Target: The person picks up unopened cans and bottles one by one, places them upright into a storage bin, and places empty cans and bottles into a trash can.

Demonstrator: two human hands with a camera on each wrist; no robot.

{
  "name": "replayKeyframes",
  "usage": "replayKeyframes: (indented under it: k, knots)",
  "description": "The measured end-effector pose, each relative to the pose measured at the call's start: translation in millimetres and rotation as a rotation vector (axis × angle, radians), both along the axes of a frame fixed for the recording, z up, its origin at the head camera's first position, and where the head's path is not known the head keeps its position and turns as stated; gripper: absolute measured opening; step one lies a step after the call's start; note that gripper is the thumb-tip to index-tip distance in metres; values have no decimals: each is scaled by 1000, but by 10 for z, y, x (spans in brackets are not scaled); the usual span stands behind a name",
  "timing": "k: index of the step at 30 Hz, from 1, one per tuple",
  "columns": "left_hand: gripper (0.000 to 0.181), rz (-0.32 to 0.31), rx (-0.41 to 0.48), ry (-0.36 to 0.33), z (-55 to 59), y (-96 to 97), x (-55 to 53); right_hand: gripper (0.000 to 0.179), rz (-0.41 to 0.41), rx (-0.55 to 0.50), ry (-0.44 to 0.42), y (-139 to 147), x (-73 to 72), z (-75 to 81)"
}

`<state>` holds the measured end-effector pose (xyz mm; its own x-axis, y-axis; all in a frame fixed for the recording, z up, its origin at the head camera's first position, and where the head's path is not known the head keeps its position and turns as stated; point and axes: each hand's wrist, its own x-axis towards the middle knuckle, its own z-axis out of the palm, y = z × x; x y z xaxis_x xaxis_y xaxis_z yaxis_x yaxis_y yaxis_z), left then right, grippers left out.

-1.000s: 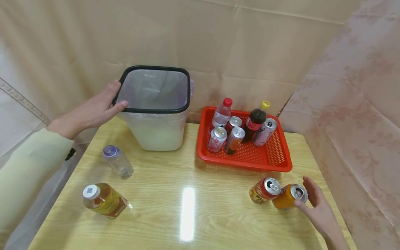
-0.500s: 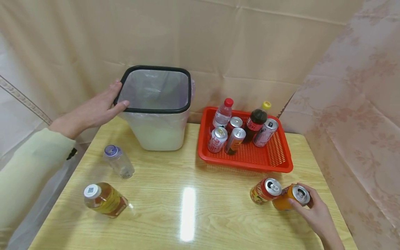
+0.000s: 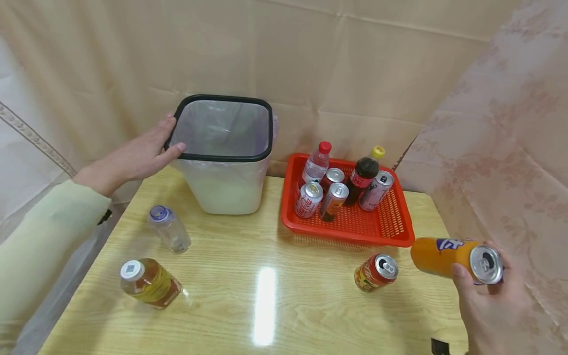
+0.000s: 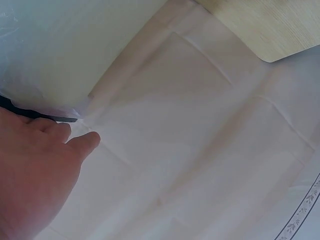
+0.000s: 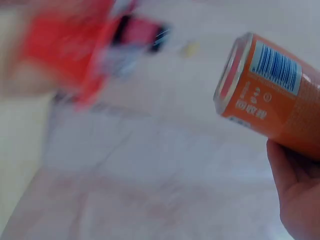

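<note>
My right hand (image 3: pixel 492 301) holds the orange can (image 3: pixel 437 256), thumb on its side. The can is tilted nearly flat, off the desk (image 3: pixel 319 320), by the right edge. My left hand (image 3: pixel 139 153) rests on the black rim of the bin (image 3: pixel 222 192), thumb spread wide from the fingers; the bin stands toward the far left corner. A red can (image 3: pixel 369 276) stands in front of the loaded red basket (image 3: pixel 346 234), toward the far right corner. Near the left edge: a clear bottle (image 3: pixel 170 232), an amber bottle (image 3: pixel 153 286).

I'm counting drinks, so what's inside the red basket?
The red basket holds a red-capped bottle, a yellow-capped bottle and four cans; the front cans hide much of the rear can's body.
</note>
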<state>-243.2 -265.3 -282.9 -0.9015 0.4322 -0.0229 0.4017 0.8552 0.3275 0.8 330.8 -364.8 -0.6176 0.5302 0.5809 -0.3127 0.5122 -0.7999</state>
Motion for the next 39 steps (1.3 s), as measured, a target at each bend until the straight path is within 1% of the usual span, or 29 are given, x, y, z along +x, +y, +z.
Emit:
replayKeyframes:
  k: [2, 4, 5, 6, 7, 10, 12, 15, 19, 21, 23, 25, 27, 29, 32, 34, 36, 39]
  knots:
    - [85, 5, -5, -3, 1, -10, -2, 60, 85, -93, 180, -263, -122, 138]
    - [85, 5, -1, -6, -5, -19, -8, 67, 208, -154, 355, -545, -272, 272]
    - [85, 4, 3, -8, -9, -23, -11, 72, 262, -169, 429, -690, -358, 336]
    - [85, 3, 9, -11, -14, -25, -11, 75, 302, -185, 472, -841, -436, 411]
    - [85, 4, 13, -14, -21, -29, -12, 76, 332, -188, 489, -987, -510, 478]
    - [85, 8, 28, -18, -36, -22, -7, 82, 408, -170, 507, -1372, -755, 644]
    - [85, 14, 32, -17, -45, -11, 3, 86, 451, -138, 504, -1595, -944, 747]
    - [86, 22, 37, -11, -53, 12, 17, 88, 486, -44, 498, -1889, -1256, 884]
    - [86, 16, 39, 4, -52, 38, 21, 85, 542, 87, 487, -2207, -1665, 992]
    - [85, 6, 40, 13, -47, 58, 18, 84, 603, 110, 473, -2337, -1855, 1019]
    - [85, -3, 39, 22, -38, 84, 16, 80, 625, 168, 436, -2451, -2034, 1031]
    - [85, -6, 39, 25, -28, 104, 20, 75, 641, 234, 369, -2554, -2196, 1029]
    - [84, -12, 41, 27, -23, 128, 11, 71, 632, 334, 258, -2626, -2323, 1013]
    - [84, -16, 44, 28, -18, 152, 7, 69, 632, 422, 124, -2690, -2426, 990]
    - [84, -20, 49, 30, -16, 185, 2, 74, 635, 521, -96, -2767, -2532, 954]
    - [84, -23, 53, 28, -21, 202, -3, 76, 624, 569, -200, -2807, -2585, 930]
    - [84, -23, 58, 26, -29, 214, -11, 75, 602, 607, -267, -2838, -2624, 906]
    - [85, -21, 63, 24, -37, 216, -30, 75, 574, 643, -314, -2872, -2675, 871]
